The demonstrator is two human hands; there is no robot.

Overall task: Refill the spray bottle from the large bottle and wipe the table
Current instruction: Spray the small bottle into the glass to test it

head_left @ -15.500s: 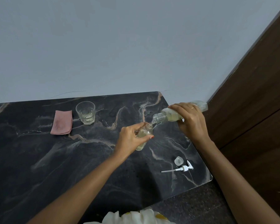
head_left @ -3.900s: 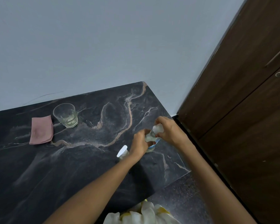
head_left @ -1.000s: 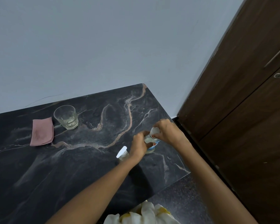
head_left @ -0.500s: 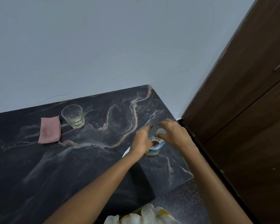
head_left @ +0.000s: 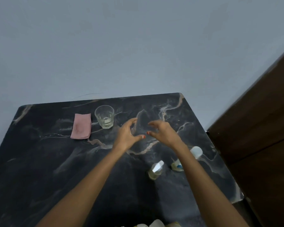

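Observation:
The small spray bottle (head_left: 155, 171), with its white spray head on, stands upright on the dark marble table (head_left: 56, 169). Right beside it stands the large bottle (head_left: 194, 153), capped white, its blue-labelled base partly hidden by my right forearm. My left hand (head_left: 127, 134) and my right hand (head_left: 162, 133) hover over the table's middle, beyond both bottles, fingers curled and apart, holding nothing. A folded pink cloth (head_left: 81, 125) lies flat at the back left of the table.
A clear drinking glass (head_left: 104, 116) with a little liquid stands just right of the cloth. A grey wall rises behind the table. A dark wooden door (head_left: 259, 128) stands close to the table's right edge. Something white and yellow (head_left: 156, 224) shows at the bottom edge.
Both hands have let go of the large bottle and moved away from it toward the table's middle. The view has swung left, so both bottles now appear lower right.

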